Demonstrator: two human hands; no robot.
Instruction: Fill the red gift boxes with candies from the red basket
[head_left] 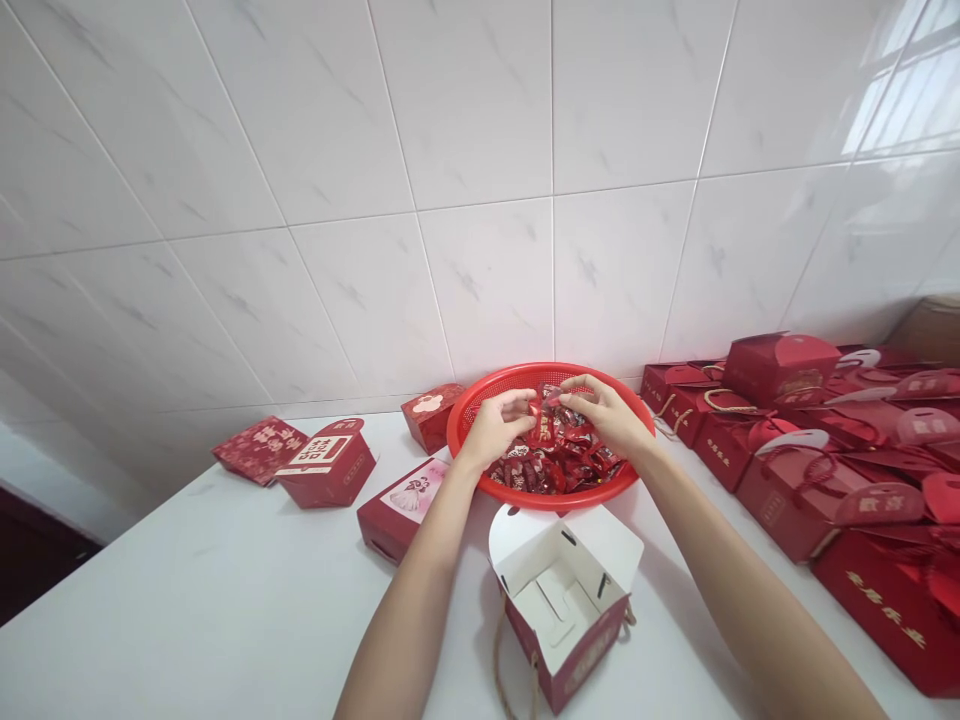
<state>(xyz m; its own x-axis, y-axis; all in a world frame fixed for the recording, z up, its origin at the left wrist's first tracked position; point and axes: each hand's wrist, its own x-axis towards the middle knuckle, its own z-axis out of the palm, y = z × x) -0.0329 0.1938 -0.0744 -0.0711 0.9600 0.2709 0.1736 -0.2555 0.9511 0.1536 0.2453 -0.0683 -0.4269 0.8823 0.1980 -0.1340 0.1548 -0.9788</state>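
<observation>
A red plastic basket (pixel 459 425) stands against the wall, filled with red-wrapped candies (pixel 536 475). Over its left part, my left hand (pixel 496 428) pinches the side of a red candy packet (pixel 545 428) with gold print. My right hand (pixel 606 412) reaches in from the other side, its thumb and fingers closed at the packet's upper end, where clear wrapper shows. In front of the basket, between my forearms, sits an open gift box (pixel 570 660), dark red outside and white inside. Its flaps are folded out, a rope handle hangs at the side, and no candies show inside it.
Many closed red gift boxes (pixel 802 500) stand in rows on the right. Left of the basket are a flat box with a pink picture (pixel 412 495), a small flowered box (pixel 431 415), a lettered box (pixel 330 465) and a patterned box (pixel 259 448). White tiles rise behind the white table (pixel 225 620).
</observation>
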